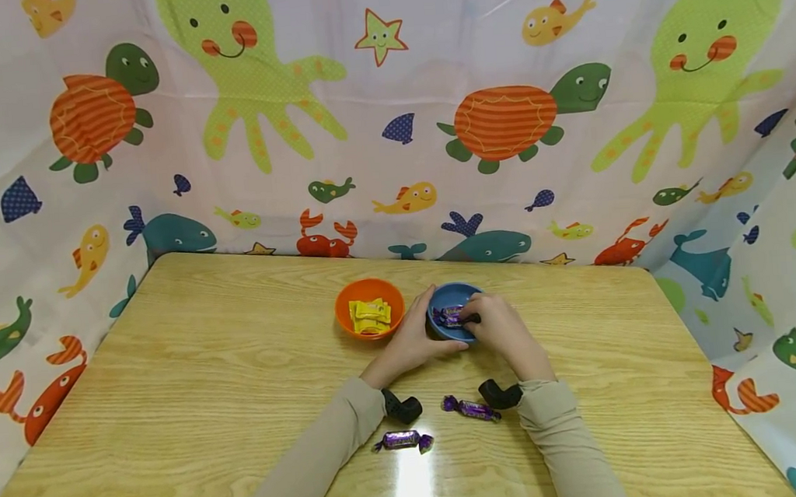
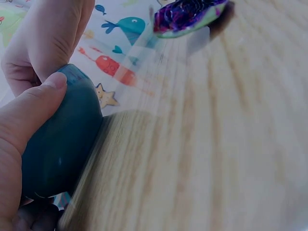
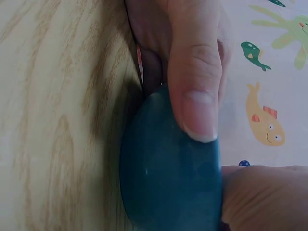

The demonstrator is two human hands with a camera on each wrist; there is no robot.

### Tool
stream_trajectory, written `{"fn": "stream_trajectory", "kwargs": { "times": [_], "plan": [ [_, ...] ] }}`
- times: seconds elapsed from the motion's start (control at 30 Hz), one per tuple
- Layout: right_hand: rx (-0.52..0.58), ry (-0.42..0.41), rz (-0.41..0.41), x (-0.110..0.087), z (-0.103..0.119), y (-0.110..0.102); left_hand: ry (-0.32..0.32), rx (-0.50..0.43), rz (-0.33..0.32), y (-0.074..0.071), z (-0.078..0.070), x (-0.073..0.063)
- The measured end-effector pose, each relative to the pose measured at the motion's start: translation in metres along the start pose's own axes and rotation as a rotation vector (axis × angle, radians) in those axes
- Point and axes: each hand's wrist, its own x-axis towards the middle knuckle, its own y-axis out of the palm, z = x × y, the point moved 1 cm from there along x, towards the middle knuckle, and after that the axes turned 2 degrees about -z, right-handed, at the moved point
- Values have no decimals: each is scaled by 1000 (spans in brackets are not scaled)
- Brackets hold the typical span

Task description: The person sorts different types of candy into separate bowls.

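Observation:
My left hand (image 1: pixel 415 339) curls round the blue bowl (image 1: pixel 439 331); its thumb (image 2: pixel 41 103) lies along the near wall, up to the rim. Inside that bowl is candy in shiny purple twist wrappers (image 1: pixel 449 317). Reaching over the bowl's right rim, my right hand (image 1: pixel 498 326) has bent fingers at the right end of a purple candy and seems to pinch it. The bowl wall (image 3: pixel 168 173) hides those fingertips in the right wrist view. Nearer on the table lie two more purple candies, one left (image 1: pixel 402 441) and one right (image 1: pixel 471 409), between the forearms.
An orange bowl (image 1: pixel 342 323) holding several yellow-wrapped candies (image 1: pixel 370 315) stands just left of my left hand. Black wrist-camera mounts (image 1: pixel 402 408) sit at both wrists. The wooden table (image 1: pixel 204 373) ends at a cloth backdrop (image 1: pixel 363 165) printed with sea animals.

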Motion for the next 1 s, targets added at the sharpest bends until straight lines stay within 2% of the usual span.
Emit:
{"fn": "stream_trajectory", "kwargs": {
  "times": [0.73,0.87,1.0],
  "plan": [
    [41,-19,36,-1,-2,-5,-2,-6,-2,0,-1,0],
    [70,-20,23,-3,-2,-7,-7,-11,0,1,0,-1],
    [155,-40,-4,-7,0,-12,-5,-19,4,0,0,-1]
  ]
}}
